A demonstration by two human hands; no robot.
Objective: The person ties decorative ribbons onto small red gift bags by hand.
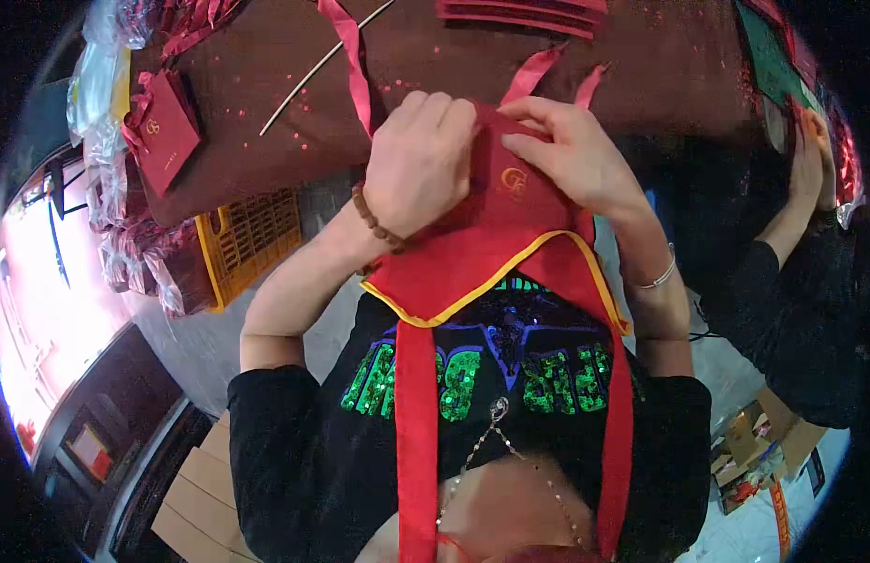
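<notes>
A dark red gift bag (512,188) with a gold logo is between my hands, at the table's near edge. My left hand (423,155), with a wooden bead bracelet, is closed at the bag's left side; its fingertips are hidden. My right hand (575,155), wearing a silver bangle, bends its thumb and fingers over the bag's far right edge. Beyond my hands, pink-red ribbon ends (533,75) stick out, and another ribbon strip (352,61) lies to the left. Just below the bag is my red apron (453,272) with yellow trim.
A finished-looking red bag with a bow (167,131) lies on the brown table (238,169) at left, near a thin stick (327,68). Stacked red pieces (524,14) lie at the back. A yellow crate (252,244) stands below left. At right is another person's hand (810,159).
</notes>
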